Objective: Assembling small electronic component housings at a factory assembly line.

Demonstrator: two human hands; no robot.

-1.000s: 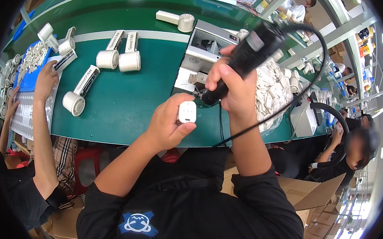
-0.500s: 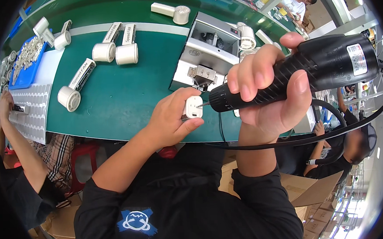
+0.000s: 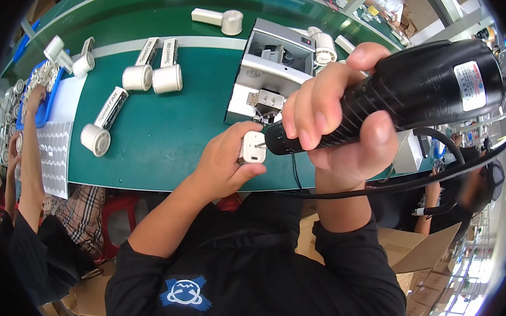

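Note:
My left hand (image 3: 223, 156) is closed around a white handheld fan (image 3: 254, 142), whose squared end with a small slot in it points up towards me; the rest of it is hidden in my grip. In my right hand (image 3: 342, 116) is a black electric screwdriver (image 3: 426, 86), held nearly level. Its thin bit reaches left to the end face of the fan, at or in a hole there. Just beyond my hands stands a silver screw feeder (image 3: 269, 80) with an open top.
Several white handheld fans (image 3: 108, 117) lie on the green table (image 3: 165, 128). A blue tray (image 3: 49, 106) of small pale parts stands at left, where a co-worker's arm (image 3: 30, 147) reaches in. The screwdriver's black cable (image 3: 414, 185) loops at right. Cardboard boxes (image 3: 418, 249) stand below.
The screwdriver has shifted slightly left and closer to the fan's end, so less of the bit shows. The co-worker's hand at left has reached into the blue tray.

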